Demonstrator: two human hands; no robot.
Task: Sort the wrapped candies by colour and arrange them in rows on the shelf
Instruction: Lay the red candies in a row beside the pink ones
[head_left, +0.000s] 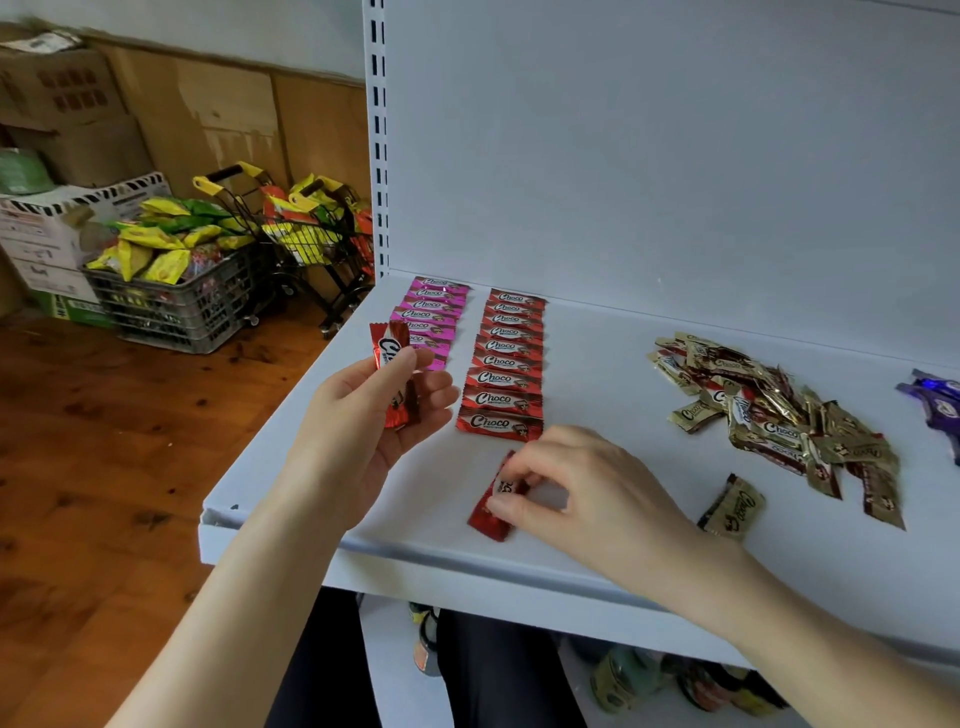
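On the white shelf (597, 566) a row of pink candies (434, 312) runs along the left, and a row of red candies (506, 358) lies beside it. My left hand (363, 415) holds a few red candies (393, 374) upright above the shelf's left edge. My right hand (576, 499) pinches one red candy (491, 512) lying on the shelf just below the red row. A heap of gold candies (769, 415) sits to the right, with one gold candy (732, 506) apart. Purple candies (935, 400) show at the far right edge.
To the left, on a wooden floor (104, 467), stand a grey crate of yellow snack bags (166, 291), small shopping carts (306, 234) and cardboard boxes (78, 104). A lower shelf with jars (649, 680) lies under the working shelf.
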